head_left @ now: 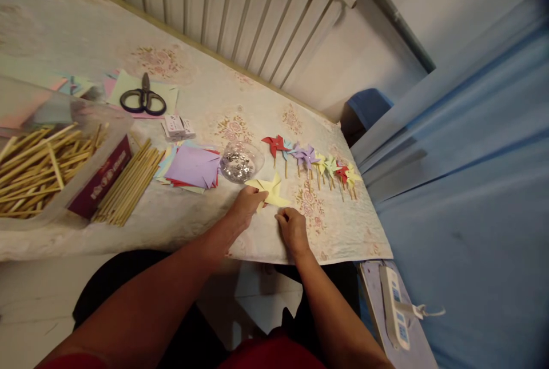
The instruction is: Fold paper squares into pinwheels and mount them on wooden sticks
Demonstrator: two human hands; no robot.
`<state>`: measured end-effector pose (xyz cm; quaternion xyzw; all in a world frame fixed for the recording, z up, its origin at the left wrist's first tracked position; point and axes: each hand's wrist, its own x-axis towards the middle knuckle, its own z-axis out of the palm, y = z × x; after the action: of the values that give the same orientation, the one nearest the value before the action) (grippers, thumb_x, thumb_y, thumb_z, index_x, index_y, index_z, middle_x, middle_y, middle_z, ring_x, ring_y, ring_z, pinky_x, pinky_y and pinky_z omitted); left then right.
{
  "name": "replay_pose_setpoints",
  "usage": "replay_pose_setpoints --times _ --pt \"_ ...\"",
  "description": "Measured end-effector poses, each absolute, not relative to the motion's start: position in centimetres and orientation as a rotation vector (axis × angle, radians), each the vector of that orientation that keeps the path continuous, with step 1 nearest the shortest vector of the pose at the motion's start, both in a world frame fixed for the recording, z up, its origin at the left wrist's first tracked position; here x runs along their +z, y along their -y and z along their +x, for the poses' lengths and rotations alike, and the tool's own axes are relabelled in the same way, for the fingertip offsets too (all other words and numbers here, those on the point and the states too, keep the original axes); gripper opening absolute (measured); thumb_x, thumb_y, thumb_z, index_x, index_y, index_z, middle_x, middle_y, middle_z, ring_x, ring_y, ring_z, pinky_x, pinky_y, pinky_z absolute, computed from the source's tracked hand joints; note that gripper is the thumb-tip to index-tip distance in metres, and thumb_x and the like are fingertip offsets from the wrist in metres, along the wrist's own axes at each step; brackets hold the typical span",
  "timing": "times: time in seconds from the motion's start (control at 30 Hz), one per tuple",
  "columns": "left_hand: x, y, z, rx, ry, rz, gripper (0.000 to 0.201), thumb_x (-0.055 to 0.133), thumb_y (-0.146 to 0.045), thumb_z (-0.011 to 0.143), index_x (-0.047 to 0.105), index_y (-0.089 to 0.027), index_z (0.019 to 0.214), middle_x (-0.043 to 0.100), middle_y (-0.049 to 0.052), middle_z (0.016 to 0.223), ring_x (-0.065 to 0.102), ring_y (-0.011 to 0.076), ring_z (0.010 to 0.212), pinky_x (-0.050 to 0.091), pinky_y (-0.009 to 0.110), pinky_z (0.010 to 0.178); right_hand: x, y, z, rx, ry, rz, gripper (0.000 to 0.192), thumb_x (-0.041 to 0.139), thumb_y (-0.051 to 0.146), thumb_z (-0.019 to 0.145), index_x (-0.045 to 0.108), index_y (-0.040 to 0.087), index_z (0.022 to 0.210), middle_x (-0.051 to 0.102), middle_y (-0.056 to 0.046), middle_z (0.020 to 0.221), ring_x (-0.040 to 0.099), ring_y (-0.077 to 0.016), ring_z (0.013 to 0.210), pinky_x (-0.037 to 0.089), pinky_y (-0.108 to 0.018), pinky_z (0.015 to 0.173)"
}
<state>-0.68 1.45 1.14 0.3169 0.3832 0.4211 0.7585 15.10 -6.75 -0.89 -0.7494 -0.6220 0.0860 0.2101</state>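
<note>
My left hand [249, 204] pinches a pale yellow paper pinwheel [273, 191] with folded blades, held just over the tablecloth. Close by on the right, my right hand [292, 226] has its thumb and fingertips pressed together, apart from the paper; whatever they hold is too small to make out. Just beyond the left hand sits a clear round dish [240, 163] of small shiny metal pieces. Left of it lies a stack of cut paper squares [193, 166], purple on top. A row of pinwheels on sticks [305, 155] in red, blue, purple, yellow and green lies to the right.
At left, a clear plastic box [51, 169] holds many thin sticks, with a bundle of sticks [131, 186] beside it. Black-handled scissors [143, 97] rest on coloured paper, near small white boxes [178, 127]. A power strip [395, 307] lies beyond the table's right edge, by a blue curtain [463, 186].
</note>
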Motion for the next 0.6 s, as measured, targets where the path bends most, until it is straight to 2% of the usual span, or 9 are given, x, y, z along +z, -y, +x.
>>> replay_pose_setpoints --times 0.17,0.37,0.5,0.6 --pt "0.8 -1.5 -0.6 0.942 -0.825 0.679 0.012 0.066 -0.024 0.058 0.060 -0.015 0.063 0.056 -0.003 0.056 0.045 0.0084 0.048 0.031 0.022 0.048 0.2 6.9 14.8 0.160 1.905 -2.198 0.020 0.049 0.010 0.085 0.067 0.018 0.082 0.068 -0.007 0.085 0.060 -0.0194 0.081 0.040 -0.027 0.076" --pt "0.9 -1.5 -0.7 0.981 -0.759 0.682 0.019 0.070 -0.028 0.055 0.058 -0.015 0.064 0.056 -0.003 0.059 0.047 0.0088 0.054 0.033 0.022 0.052 1.8 6.4 14.2 0.124 2.064 -2.320 0.022 0.048 0.011 0.088 0.068 0.019 0.081 0.069 -0.008 0.087 0.060 -0.0184 0.078 0.038 -0.027 0.071" --pt "1.0 -1.5 -0.7 0.985 -0.759 0.684 0.022 0.071 -0.030 0.055 0.057 -0.015 0.062 0.054 -0.003 0.057 0.047 0.0093 0.054 0.033 0.023 0.053 1.7 5.6 15.2 0.324 2.174 -2.128 0.020 0.051 0.009 0.083 0.065 0.019 0.073 0.068 -0.006 0.082 0.059 -0.0176 0.079 0.039 -0.025 0.074" --pt "0.9 -1.6 -0.7 0.977 -0.775 0.679 0.025 0.073 -0.033 0.054 0.057 -0.015 0.064 0.056 -0.003 0.058 0.047 0.0097 0.054 0.033 0.023 0.054 1.0 5.3 15.9 0.707 2.063 -1.928 0.017 0.053 0.009 0.077 0.062 0.019 0.067 0.063 0.000 0.071 0.056 -0.0144 0.071 0.040 -0.023 0.070"
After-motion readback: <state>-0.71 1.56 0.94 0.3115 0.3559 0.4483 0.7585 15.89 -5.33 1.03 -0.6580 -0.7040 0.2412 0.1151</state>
